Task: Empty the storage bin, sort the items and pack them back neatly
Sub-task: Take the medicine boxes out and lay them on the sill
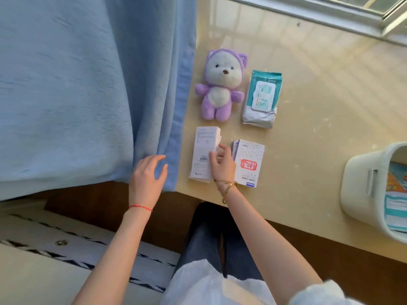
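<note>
The right hand [221, 166] is pinching the white box's [203, 154] right edge, settling it on the table [308, 133] at nine o'clock of the stamped box [250, 162]. The left hand [146, 180] is hovering spread, holding nothing. Best squaring edges parallel; the bin [370, 190], at three o'clock, is still holding items.

Storage bin [365, 190] cut off at right edge; contents only partly seen. White box [203, 150] print too small to read.

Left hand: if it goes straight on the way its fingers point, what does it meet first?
Probably the blue curtain: the left hand hovers open, fingers aimed up and right at its hanging edge. Depth is unclear; the white box lies further right.
</note>
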A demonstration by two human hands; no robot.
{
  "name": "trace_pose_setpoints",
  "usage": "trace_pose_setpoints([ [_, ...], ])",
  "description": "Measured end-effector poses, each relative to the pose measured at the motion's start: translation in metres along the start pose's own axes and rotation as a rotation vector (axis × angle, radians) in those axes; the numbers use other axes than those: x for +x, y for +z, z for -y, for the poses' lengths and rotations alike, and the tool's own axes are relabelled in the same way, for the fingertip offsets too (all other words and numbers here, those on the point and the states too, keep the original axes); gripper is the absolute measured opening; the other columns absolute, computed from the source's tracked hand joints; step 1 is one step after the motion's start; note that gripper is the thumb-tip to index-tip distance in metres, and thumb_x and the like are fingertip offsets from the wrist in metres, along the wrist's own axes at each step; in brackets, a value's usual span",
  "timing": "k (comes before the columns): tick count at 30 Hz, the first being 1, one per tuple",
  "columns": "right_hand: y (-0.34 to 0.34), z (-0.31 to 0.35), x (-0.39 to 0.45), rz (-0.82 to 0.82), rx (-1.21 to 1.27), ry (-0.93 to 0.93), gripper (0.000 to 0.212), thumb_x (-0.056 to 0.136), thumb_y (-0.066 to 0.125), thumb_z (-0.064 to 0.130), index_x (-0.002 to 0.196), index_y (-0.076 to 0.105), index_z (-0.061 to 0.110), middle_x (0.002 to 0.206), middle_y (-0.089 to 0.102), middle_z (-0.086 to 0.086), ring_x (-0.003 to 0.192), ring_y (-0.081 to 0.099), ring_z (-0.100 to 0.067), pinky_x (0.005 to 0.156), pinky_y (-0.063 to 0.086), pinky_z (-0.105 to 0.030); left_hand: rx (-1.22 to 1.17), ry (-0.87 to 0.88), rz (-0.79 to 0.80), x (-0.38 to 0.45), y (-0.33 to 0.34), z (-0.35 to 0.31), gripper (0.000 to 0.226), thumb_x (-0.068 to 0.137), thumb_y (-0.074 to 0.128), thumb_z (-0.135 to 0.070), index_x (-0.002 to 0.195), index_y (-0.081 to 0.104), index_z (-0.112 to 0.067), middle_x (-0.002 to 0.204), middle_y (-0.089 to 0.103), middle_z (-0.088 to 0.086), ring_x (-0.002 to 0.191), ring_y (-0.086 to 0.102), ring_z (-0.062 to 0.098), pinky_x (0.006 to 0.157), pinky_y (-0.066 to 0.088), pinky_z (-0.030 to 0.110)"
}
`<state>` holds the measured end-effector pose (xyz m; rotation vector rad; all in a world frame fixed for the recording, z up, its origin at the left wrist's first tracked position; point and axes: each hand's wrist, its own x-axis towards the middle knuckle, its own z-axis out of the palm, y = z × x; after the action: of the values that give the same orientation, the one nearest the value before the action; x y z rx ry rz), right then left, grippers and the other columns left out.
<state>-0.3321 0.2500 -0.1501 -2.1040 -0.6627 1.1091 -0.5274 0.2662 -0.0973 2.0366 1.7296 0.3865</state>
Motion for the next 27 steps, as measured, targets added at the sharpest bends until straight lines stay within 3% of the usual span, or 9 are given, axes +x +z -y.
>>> trace_pose_setpoints([
  [3, 0.003, -0.002, 0.003, 0.004, -0.115, -0.052, 0.034, 0.091, 0.054, 0.025, 0.121, 0.049, 0.01, 0.104, 0.06, -0.004, 0.094, 0.06, -0.021, 0.086, 0.05, -0.036, -0.005, 0.003, 0.024, -0.001, 0.001, 0.004, 0.022, 0.089, 0.063, -0.019, 0.11, 0.064, -0.014, 0.103, 0.065, 0.002, 0.1, 0.058, 0.016, 0.083, 0.047, 0.027],
  [7, -0.007, 0.005, 0.0, 0.059, -0.248, -0.102, 0.038, 0.093, 0.053, 0.025, 0.126, 0.046, 0.009, 0.112, 0.06, -0.006, 0.102, 0.057, -0.022, 0.082, 0.041, -0.026, -0.021, 0.026, 0.05, 0.002, -0.001, -0.001, 0.023, 0.089, 0.062, -0.021, 0.111, 0.063, -0.016, 0.103, 0.065, -0.001, 0.099, 0.058, 0.014, 0.082, 0.05, 0.028],
  [11, -0.032, 0.014, -0.012, 0.041, -0.358, -0.191, 0.037, 0.093, 0.052, 0.028, 0.126, 0.046, 0.011, 0.119, 0.059, -0.006, 0.11, 0.053, -0.022, 0.086, 0.039, -0.028, -0.018, 0.08, 0.049, 0.006, -0.01, -0.015, 0.023, 0.089, 0.061, -0.022, 0.111, 0.063, -0.016, 0.103, 0.065, -0.001, 0.098, 0.058, 0.014, 0.081, 0.051, 0.029],
  [15, -0.081, 0.018, -0.04, -0.029, -0.414, -0.366, 0.034, 0.092, 0.053, 0.027, 0.124, 0.052, 0.015, 0.119, 0.058, -0.001, 0.114, 0.048, -0.019, 0.096, 0.038, -0.027, 0.034, 0.19, 0.063, 0.004, -0.024, -0.044, 0.024, 0.089, 0.062, -0.023, 0.112, 0.064, -0.016, 0.107, 0.066, -0.001, 0.101, 0.06, 0.014, 0.084, 0.048, 0.026],
  [18, -0.128, 0.013, -0.067, -0.092, -0.452, -0.447, 0.032, 0.092, 0.052, 0.025, 0.123, 0.053, 0.017, 0.118, 0.059, 0.001, 0.11, 0.049, -0.017, 0.095, 0.04, -0.027, 0.04, 0.285, 0.091, 0.001, -0.031, -0.07, 0.025, 0.088, 0.063, -0.023, 0.112, 0.064, -0.016, 0.108, 0.067, 0.0, 0.101, 0.061, 0.016, 0.084, 0.052, 0.033],
  [22, -0.188, -0.004, -0.1, -0.16, -0.505, -0.464, 0.033, 0.092, 0.055, 0.025, 0.124, 0.052, 0.019, 0.116, 0.059, 0.002, 0.109, 0.05, -0.015, 0.094, 0.039, -0.023, 0.069, 0.375, 0.097, -0.011, -0.033, -0.111, 0.023, 0.086, 0.065, -0.021, 0.109, 0.065, -0.016, 0.107, 0.068, 0.003, 0.1, 0.062, 0.02, 0.081, 0.052, 0.036],
  [27, -0.265, -0.039, -0.126, -0.243, -0.508, -0.448, 0.033, 0.089, 0.061, 0.02, 0.121, 0.056, 0.015, 0.113, 0.061, -0.001, 0.11, 0.053, -0.017, 0.098, 0.043, -0.027, 0.058, 0.446, 0.096, -0.035, -0.019, -0.171, 0.024, 0.086, 0.053, -0.028, 0.104, 0.066, -0.018, 0.101, 0.067, 0.0, 0.094, 0.063, 0.019, 0.079, 0.051, 0.033],
])
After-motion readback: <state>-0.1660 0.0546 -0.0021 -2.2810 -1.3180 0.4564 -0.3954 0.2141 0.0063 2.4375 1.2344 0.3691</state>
